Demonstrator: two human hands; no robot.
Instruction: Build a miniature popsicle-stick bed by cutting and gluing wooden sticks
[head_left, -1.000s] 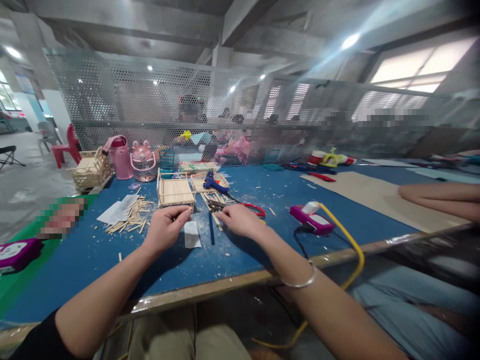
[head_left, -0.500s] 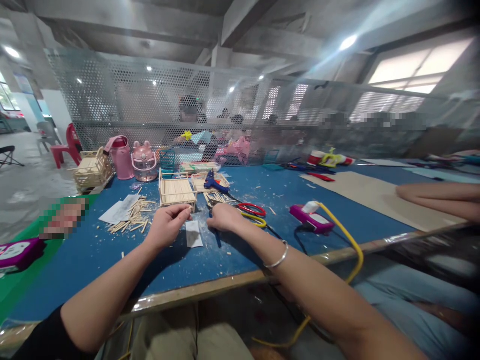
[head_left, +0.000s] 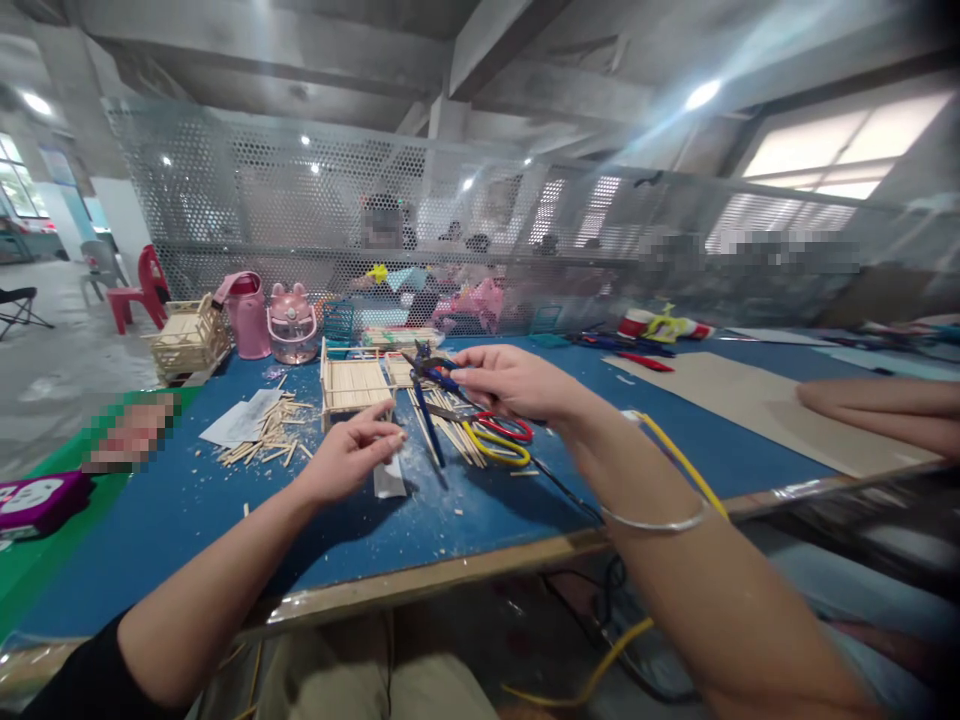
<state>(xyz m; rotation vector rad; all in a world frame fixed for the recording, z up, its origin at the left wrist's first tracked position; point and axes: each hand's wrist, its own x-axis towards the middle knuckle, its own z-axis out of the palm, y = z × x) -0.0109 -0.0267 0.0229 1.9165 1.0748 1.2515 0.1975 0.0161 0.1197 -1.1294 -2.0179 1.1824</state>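
My right hand (head_left: 517,382) is raised over the table, its fingers closed on blue-handled pliers (head_left: 430,425). The dark jaws point up and left, and one handle hangs down, apart from the fingers. To its left, my left hand (head_left: 352,455) is held low over the table with thumb and fingertips pinched; whatever is between them is too small to make out. Just behind that hand stands a small frame of wooden sticks (head_left: 356,385). A white paper piece (head_left: 390,478) lies partly under the left fingertips. Scissors (head_left: 499,440) with red and yellow handles rest below the right hand.
Loose wooden sticks (head_left: 281,435) lie at left beside white paper (head_left: 240,420). A pink bottle (head_left: 246,315) and a clear pink-lidded jug (head_left: 291,325) stand behind. Brown cardboard (head_left: 720,400) lies at right, another person's arm (head_left: 877,408) resting on it. A yellow cable (head_left: 679,460) crosses the table edge.
My right hand has risen and moved right, lifting the pliers off the table. My left hand has shifted slightly right and down. The purple device at right is now mostly hidden behind my right arm.
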